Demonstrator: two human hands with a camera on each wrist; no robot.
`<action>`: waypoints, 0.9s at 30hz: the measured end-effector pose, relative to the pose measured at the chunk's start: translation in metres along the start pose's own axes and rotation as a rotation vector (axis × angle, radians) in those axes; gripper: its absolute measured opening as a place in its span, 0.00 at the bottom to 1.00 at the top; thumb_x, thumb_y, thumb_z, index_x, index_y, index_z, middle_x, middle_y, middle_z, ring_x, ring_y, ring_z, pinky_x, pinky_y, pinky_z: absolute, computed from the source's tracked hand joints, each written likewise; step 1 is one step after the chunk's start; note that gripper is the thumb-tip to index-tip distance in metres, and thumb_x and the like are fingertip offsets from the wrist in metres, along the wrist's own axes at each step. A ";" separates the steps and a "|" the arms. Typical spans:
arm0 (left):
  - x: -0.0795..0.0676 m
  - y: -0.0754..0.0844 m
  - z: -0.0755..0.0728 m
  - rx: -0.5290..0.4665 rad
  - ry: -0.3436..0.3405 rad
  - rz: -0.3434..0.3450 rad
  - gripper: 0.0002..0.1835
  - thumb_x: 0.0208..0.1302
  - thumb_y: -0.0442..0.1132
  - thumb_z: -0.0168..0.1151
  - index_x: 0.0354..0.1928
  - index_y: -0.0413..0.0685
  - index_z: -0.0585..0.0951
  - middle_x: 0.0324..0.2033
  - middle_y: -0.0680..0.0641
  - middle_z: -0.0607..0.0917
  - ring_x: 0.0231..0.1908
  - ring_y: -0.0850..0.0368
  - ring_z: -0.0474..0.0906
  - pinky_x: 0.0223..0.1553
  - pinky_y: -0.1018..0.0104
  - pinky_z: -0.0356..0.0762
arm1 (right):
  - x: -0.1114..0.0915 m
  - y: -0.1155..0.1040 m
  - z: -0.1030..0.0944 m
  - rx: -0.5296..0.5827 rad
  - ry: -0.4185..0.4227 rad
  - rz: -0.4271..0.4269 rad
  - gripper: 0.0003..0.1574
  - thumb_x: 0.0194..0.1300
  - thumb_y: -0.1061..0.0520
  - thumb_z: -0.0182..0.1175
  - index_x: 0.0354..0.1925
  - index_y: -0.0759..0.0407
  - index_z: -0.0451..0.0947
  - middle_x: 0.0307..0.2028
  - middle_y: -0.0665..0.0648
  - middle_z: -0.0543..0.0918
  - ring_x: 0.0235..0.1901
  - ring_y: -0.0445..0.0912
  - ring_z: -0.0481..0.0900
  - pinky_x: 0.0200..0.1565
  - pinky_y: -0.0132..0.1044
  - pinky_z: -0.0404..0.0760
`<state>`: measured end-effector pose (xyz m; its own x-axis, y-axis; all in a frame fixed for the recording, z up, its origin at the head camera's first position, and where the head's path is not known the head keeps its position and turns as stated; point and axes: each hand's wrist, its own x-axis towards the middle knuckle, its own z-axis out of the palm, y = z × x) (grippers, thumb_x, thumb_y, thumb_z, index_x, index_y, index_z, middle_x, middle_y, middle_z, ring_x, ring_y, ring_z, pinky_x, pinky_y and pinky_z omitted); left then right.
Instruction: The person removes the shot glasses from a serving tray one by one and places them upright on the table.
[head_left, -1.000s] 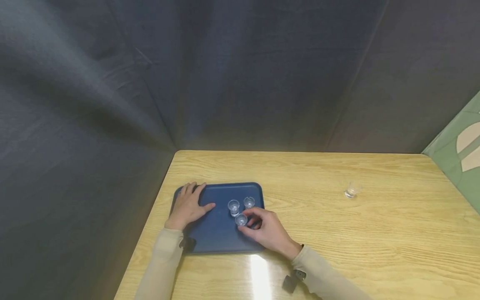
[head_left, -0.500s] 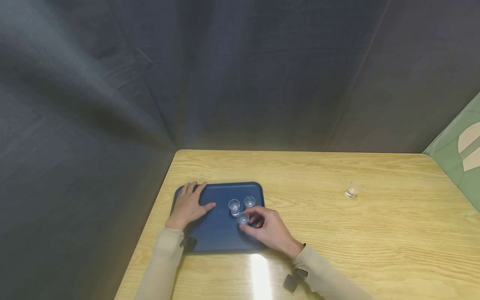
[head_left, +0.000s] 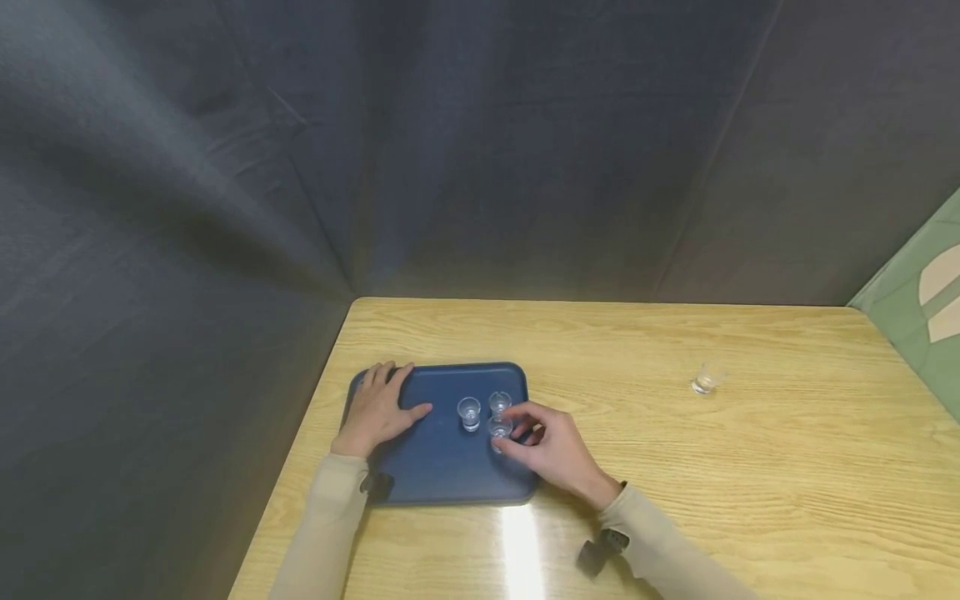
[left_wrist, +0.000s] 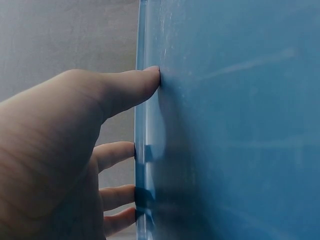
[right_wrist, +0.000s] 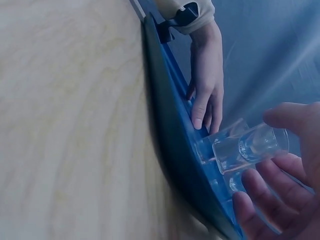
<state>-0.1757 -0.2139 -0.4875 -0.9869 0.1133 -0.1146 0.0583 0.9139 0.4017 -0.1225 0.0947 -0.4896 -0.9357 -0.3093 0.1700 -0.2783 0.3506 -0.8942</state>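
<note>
In the head view a blue tray [head_left: 442, 475] lies on the wooden table. My left hand [head_left: 373, 414] rests with spread fingers on its left side; in the left wrist view the thumb [left_wrist: 130, 85] lies over the rim and the other fingertips touch the edge. My right hand [head_left: 558, 450] pinches a clear shot glass [head_left: 500, 429] near its rim, between thumb and fingers, over the tray's right part. Two more shot glasses stand beside it: one to the left [head_left: 469, 412], one just behind [head_left: 500, 403]. The right wrist view shows the held shot glass [right_wrist: 250, 147] overlapping the others.
Another clear shot glass [head_left: 706, 380] stands on the table [head_left: 637, 350] well to the right of the tray. Dark cloth [head_left: 525, 167] hangs behind the table and along its left side. Green patterned fabric [head_left: 930, 308] shows at the far right.
My right hand has moved the pinched shot glass rightward and slightly back, away from the left shot glass and close in front of the rear one. The left hand stays on the tray.
</note>
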 end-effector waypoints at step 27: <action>0.000 -0.001 0.001 0.001 0.002 0.000 0.47 0.70 0.62 0.67 0.83 0.50 0.62 0.82 0.30 0.58 0.82 0.27 0.48 0.79 0.27 0.53 | 0.000 0.007 -0.034 0.023 0.161 0.021 0.19 0.59 0.58 0.80 0.49 0.57 0.89 0.41 0.56 0.91 0.35 0.39 0.86 0.39 0.33 0.89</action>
<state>-0.1758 -0.2143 -0.4885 -0.9872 0.1123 -0.1129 0.0581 0.9142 0.4010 -0.1318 0.1278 -0.4821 -0.9645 -0.1561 0.2132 -0.2547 0.3346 -0.9073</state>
